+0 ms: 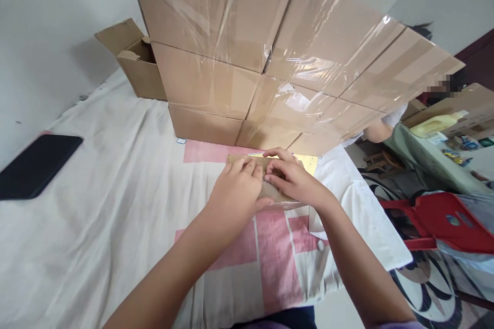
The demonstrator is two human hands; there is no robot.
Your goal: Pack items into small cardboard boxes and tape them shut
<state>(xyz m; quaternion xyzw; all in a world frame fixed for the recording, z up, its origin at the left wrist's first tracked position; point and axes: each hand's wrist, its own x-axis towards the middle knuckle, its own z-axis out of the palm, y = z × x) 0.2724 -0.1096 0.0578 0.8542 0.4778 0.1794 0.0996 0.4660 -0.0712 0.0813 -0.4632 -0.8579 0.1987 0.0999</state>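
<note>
A small brown cardboard box [276, 193] lies in front of me on the cloth-covered table, partly hidden under my hands. My left hand [239, 185] grips its left part, with the fingers bent over the top and the thumb along the near edge. My right hand [291, 177] is on the box's right part, fingers curled and drawn together near the left fingertips. Whatever those right fingers pinch is too small or hidden to make out. Clear plastic shines along the near edge of the box.
Stacked cartons under clear film [250, 82] rise just behind my hands. At the left are an open carton [142, 72] and a black tablet-like slab [38, 164]. A red chair [447, 221] stands to the right. Another person's arm [378, 131] shows behind the stack.
</note>
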